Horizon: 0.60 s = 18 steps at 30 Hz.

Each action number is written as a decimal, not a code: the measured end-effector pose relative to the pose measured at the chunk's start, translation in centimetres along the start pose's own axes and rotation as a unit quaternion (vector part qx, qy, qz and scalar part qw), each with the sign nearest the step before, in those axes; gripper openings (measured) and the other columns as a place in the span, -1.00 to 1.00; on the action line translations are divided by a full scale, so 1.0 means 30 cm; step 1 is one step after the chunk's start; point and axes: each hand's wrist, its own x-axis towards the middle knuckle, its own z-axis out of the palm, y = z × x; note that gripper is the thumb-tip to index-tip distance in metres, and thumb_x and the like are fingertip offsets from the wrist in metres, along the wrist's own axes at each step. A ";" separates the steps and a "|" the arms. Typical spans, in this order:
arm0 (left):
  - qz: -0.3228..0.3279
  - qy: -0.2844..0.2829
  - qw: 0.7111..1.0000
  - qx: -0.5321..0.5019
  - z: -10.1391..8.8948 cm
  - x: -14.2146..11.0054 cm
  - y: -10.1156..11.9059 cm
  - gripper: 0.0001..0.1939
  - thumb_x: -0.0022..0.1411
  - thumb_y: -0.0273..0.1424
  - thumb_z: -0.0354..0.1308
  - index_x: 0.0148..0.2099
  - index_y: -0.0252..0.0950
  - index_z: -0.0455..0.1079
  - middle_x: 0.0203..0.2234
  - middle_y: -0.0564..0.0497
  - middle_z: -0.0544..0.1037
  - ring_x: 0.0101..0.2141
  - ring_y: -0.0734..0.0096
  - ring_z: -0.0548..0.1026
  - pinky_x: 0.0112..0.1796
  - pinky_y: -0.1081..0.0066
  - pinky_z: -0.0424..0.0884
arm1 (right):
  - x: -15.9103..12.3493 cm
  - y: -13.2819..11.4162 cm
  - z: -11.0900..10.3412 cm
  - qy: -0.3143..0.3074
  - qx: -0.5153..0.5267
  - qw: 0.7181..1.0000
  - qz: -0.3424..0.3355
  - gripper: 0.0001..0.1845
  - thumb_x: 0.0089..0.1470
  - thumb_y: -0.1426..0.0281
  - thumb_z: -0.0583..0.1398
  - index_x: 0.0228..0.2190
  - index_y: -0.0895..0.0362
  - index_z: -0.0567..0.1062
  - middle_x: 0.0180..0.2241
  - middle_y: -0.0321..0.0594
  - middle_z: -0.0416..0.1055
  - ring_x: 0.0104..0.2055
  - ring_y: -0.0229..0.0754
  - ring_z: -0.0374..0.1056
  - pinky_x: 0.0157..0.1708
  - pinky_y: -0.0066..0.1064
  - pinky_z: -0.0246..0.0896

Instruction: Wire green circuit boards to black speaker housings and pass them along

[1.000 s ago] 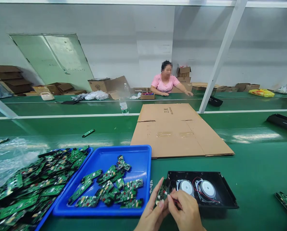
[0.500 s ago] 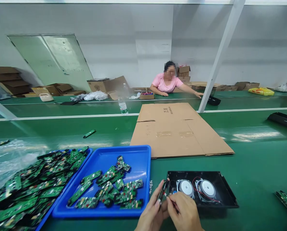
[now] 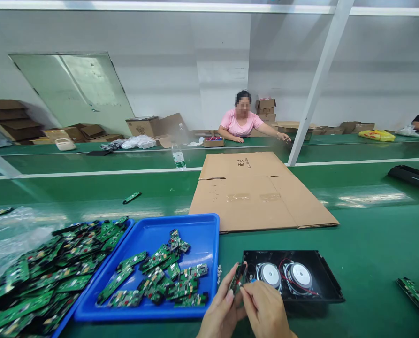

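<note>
My left hand (image 3: 220, 313) pinches a small green circuit board (image 3: 237, 278) upright at the left edge of a black speaker housing (image 3: 322, 281). My right hand (image 3: 267, 312) is closed beside it, fingertips pressed at the board's lower edge on something too small to make out. Two round white speakers (image 3: 283, 276) with red wires sit inside the housing. Left of my hands a blue tray (image 3: 198, 230) holds several loose green circuit boards (image 3: 160, 277).
A second blue tray (image 3: 126, 224) heaped with boards (image 3: 47, 277) lies at far left beside clear plastic wrap (image 3: 8, 234). Flattened cardboard (image 3: 258, 192) lies beyond. A water bottle (image 3: 178, 156), a stray board (image 3: 132, 197), black housings (image 3: 411, 176), and a seated person in pink (image 3: 242, 123) are farther off.
My hands have stayed at the housing's left edge, the board turning more edge-on. The view shifted slightly. The person in pink stretched an arm out to the right, then drew it partly back.
</note>
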 end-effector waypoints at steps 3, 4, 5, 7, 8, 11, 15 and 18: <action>-0.009 0.012 1.000 -0.005 -0.006 0.004 -0.005 -0.56 0.09 -0.24 0.32 0.05 0.01 0.46 0.15 0.04 0.39 0.15 0.02 0.32 0.20 0.16 0.11 | 0.005 -0.006 0.004 0.010 0.006 1.000 0.001 -0.73 0.30 0.46 -0.04 -0.43 0.14 0.33 -0.60 -0.34 0.31 -0.59 -0.35 0.22 -0.53 -0.50 0.02; -0.015 0.016 1.000 -0.007 -0.010 0.006 -0.006 -0.56 0.07 -0.23 0.33 0.04 0.02 0.47 0.14 0.04 0.40 0.15 0.01 0.32 0.19 0.16 0.11 | 0.005 -0.007 0.007 0.012 0.007 1.000 0.004 -0.72 0.30 0.46 -0.04 -0.44 0.14 0.33 -0.60 -0.34 0.31 -0.59 -0.35 0.21 -0.53 -0.49 0.01; -0.021 0.021 1.000 -0.009 -0.014 0.008 -0.006 -0.56 0.05 -0.22 0.34 0.03 0.03 0.47 0.14 0.04 0.41 0.15 0.00 0.32 0.19 0.16 0.12 | 0.003 -0.008 0.009 0.018 0.007 1.000 0.007 -0.72 0.30 0.46 -0.04 -0.45 0.14 0.33 -0.61 -0.34 0.29 -0.59 -0.35 0.20 -0.53 -0.49 0.00; -0.029 0.026 0.999 -0.010 -0.018 0.011 -0.006 -0.55 0.02 -0.21 0.36 0.01 0.04 0.49 0.14 0.03 0.41 0.14 -0.01 0.32 0.18 0.16 0.13 | -0.003 -0.007 0.016 0.029 0.006 0.999 0.012 -0.71 0.30 0.46 -0.04 -0.45 0.14 0.33 -0.61 -0.34 0.28 -0.59 -0.34 0.18 -0.52 -0.48 0.00; -0.030 0.027 0.999 -0.010 -0.017 0.011 -0.005 -0.55 0.01 -0.21 0.37 0.00 0.04 0.49 0.14 0.03 0.40 0.15 -0.01 0.32 0.18 0.17 0.13 | -0.007 -0.005 0.019 0.034 0.006 0.999 0.013 -0.70 0.30 0.46 -0.04 -0.45 0.14 0.33 -0.61 -0.34 0.28 -0.58 -0.33 0.18 -0.51 -0.48 0.00; -0.025 0.032 0.999 0.005 -0.007 0.006 0.000 -0.54 -0.02 -0.20 0.39 -0.01 0.01 0.51 0.15 0.04 0.40 0.16 -0.01 0.30 0.18 0.20 0.14 | -0.019 -0.001 0.028 0.039 -0.001 0.999 0.009 -0.71 0.31 0.46 -0.05 -0.44 0.14 0.34 -0.60 -0.33 0.28 -0.57 -0.32 0.17 -0.50 -0.47 0.01; -0.016 0.049 0.997 0.050 0.003 0.001 0.012 -0.52 -0.01 -0.17 0.38 0.01 0.00 0.50 0.17 0.03 0.37 0.16 0.01 0.30 0.17 0.21 0.17 | -0.009 -0.005 0.031 0.038 -0.014 0.999 0.006 -0.68 0.31 0.47 -0.06 -0.46 0.14 0.33 -0.61 -0.34 0.26 -0.58 -0.32 0.16 -0.51 -0.47 0.00; -0.025 0.078 0.988 0.130 -0.015 0.014 0.036 -0.49 -0.03 -0.08 0.36 0.01 -0.01 0.50 0.10 -0.02 0.45 0.14 0.00 0.32 0.14 0.19 0.21 | 0.039 -0.007 -0.006 0.003 0.002 1.000 -0.008 -0.67 0.30 0.48 -0.05 -0.49 0.13 0.32 -0.60 -0.34 0.27 -0.56 -0.33 0.17 -0.52 -0.48 0.02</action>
